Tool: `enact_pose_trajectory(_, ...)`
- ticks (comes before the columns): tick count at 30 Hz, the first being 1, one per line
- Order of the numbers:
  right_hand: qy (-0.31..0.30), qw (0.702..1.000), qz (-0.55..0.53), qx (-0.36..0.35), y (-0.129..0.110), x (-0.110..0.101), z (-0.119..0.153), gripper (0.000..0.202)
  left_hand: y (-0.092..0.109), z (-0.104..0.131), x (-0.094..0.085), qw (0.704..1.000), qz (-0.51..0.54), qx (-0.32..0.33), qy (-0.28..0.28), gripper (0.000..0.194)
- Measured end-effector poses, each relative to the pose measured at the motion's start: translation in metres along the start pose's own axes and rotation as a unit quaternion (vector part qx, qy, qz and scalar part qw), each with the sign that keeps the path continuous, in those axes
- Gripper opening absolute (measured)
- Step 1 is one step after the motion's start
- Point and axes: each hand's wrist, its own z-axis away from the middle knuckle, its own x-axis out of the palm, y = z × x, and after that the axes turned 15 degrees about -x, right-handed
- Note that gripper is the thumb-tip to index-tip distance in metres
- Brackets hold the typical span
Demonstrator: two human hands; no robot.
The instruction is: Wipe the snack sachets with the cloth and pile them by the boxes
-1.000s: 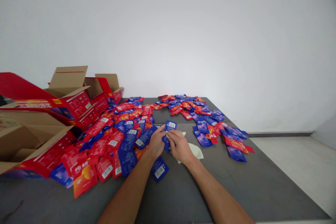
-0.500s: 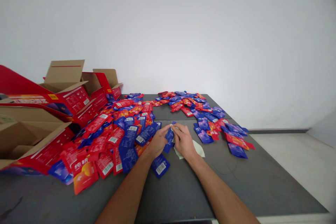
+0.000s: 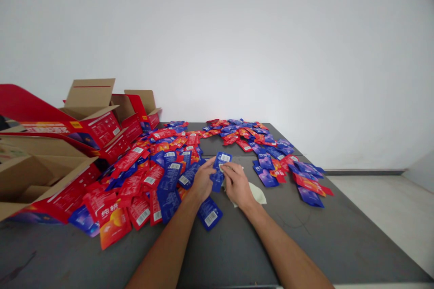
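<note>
Over the middle of the dark table, my left hand (image 3: 204,182) pinches the left side of a blue packet (image 3: 218,179) whose white barcode label faces up. My right hand (image 3: 238,184) has its fingers closed at the packet's right side, on a small piece of pale cloth. More of that pale cloth (image 3: 257,194) lies beneath and beside my right hand. Another blue packet (image 3: 209,213) with a barcode rests just below my left hand. A large heap of red and blue packets (image 3: 139,189) spreads out to the left of my left hand.
Open red cardboard boxes (image 3: 73,185) with brown insides stand along the left. More red and blue packets (image 3: 266,144) lie at the back and down the right side of the dark table (image 3: 291,244). A pale wall rises behind the table.
The blue packet between my hands now shows its barcode label, which the fingers covered before. My fingertips have moved slightly apart. The whole view has shifted a little.
</note>
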Motion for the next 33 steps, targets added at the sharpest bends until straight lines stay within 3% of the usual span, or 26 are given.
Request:
enact_pose_trajectory(4, 0.068, 0.995, 0.022, 0.062, 0.010, -0.004, 0.001, 0.031, -0.003, -0.002, 0.003, 0.999, -0.038, 0.014, 0.011, 0.051)
enact_pose_trajectory(9, 0.093, 0.993, 0.001, 0.077, -0.001, -0.008, -0.003, 0.030, -0.007, -0.006, -0.005, 0.990, -0.054, 0.057, 0.118, 0.052)
enact_pose_trajectory(11, 0.088, 0.994, -0.016, 0.066, -0.007, -0.008, -0.005, 0.030, -0.009, -0.008, -0.009, 0.987, -0.061, 0.066, 0.134, 0.053)
enact_pose_trajectory(16, 0.080, 0.994, -0.040, 0.057, -0.010, -0.005, -0.004, 0.030, -0.017, -0.009, -0.004, 0.994, -0.066, 0.032, 0.087, 0.037)
enact_pose_trajectory(20, 0.069, 0.996, -0.039, 0.048, -0.007, 0.000, -0.001, 0.030, -0.021, -0.006, 0.010, 0.999, 0.024, -0.028, 0.032, 0.037)
enact_pose_trajectory(25, 0.001, 0.998, -0.063, -0.002, -0.013, 0.005, 0.000, 0.029, -0.014, -0.005, 0.012, 0.995, 0.101, 0.022, 0.008, 0.044)
enact_pose_trajectory(27, -0.017, 0.998, -0.067, -0.012, -0.015, 0.006, -0.001, 0.029, -0.010, -0.004, 0.010, 0.995, 0.104, 0.011, -0.005, 0.044)
enact_pose_trajectory(33, 0.053, 0.998, 0.012, 0.036, -0.005, -0.002, -0.004, 0.033, -0.008, 0.001, 0.011, 0.994, 0.085, -0.058, -0.019, 0.029)
